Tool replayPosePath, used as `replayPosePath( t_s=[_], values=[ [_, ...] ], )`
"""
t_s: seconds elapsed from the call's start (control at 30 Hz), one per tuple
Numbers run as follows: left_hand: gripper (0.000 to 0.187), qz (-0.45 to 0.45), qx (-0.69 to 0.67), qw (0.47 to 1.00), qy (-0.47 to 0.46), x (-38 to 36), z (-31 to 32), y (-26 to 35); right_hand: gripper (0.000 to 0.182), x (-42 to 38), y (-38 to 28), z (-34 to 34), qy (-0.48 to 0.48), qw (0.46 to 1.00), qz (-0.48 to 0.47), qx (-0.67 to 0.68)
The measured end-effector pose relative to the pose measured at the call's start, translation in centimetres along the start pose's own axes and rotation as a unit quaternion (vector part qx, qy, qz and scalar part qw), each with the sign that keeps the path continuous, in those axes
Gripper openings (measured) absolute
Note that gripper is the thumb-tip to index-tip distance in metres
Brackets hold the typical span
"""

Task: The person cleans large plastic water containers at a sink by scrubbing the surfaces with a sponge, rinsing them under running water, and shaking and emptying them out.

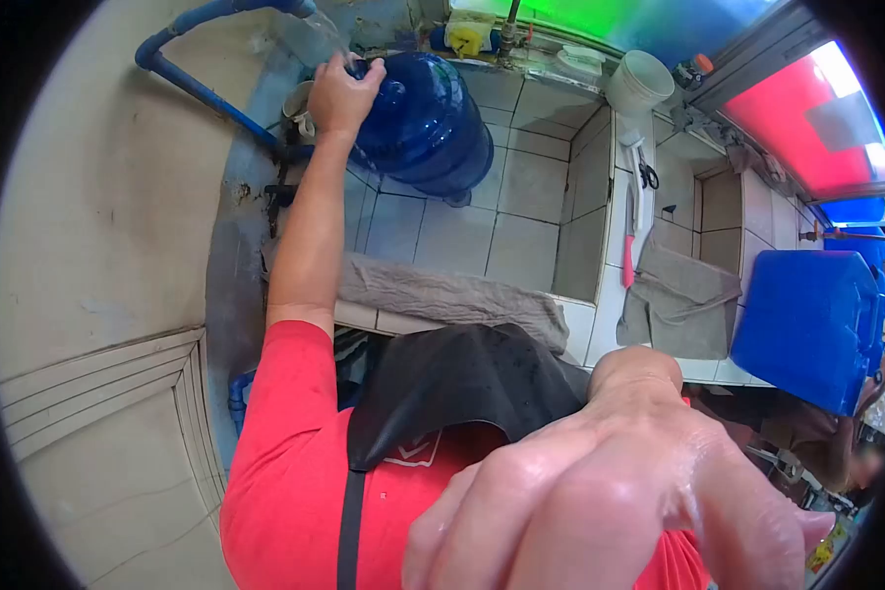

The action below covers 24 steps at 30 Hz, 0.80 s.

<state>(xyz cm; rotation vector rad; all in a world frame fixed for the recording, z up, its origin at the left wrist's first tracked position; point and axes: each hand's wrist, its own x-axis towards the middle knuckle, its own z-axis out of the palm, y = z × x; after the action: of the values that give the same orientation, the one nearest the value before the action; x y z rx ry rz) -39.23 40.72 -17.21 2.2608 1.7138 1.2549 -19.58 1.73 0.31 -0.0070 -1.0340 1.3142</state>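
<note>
My left hand (343, 95) reaches forward and its fingers curl at the neck of a large translucent blue water jug (428, 123). The jug lies tilted in a tiled basin (531, 221). Water runs from the end of a blue pipe (228, 8) and comes down at the jug's mouth beside my fingers. Very near the camera, my right hand (600, 482) looks wet and shows its back and knuckles. Its fingertips run out of the picture at the bottom, so whether it holds anything is hidden.
A grey cloth (452, 295) lies along the basin's front edge. On the divider are a pink-handled knife (628, 261) and black scissors (647, 175). A white bucket (640, 84) stands behind. Right are another cloth (678, 300) and a blue container (806, 324); a person is partly visible beyond.
</note>
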Motion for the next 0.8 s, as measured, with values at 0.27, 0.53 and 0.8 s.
replayPosePath(
  t_s=[0.27, 0.53, 0.8],
  values=[
    [0.047, -0.007, 0.008, 1.0, -0.005, 0.4, 0.5, -1.4, 0.066, -3.5, -4.3, -0.7, 0.02, 1.0, -0.004, -0.019],
    [0.049, -0.009, -0.006, 1.0, -0.027, 0.8, 1.0, -1.2, 0.07, -2.5, -2.4, -0.3, 0.045, 0.998, -0.005, -0.047],
    [0.053, -0.021, -0.001, 0.999, -0.029, 1.1, 1.2, -1.3, 0.074, -6.5, -6.8, -0.5, 0.066, 0.995, -0.012, -0.069]
  ],
)
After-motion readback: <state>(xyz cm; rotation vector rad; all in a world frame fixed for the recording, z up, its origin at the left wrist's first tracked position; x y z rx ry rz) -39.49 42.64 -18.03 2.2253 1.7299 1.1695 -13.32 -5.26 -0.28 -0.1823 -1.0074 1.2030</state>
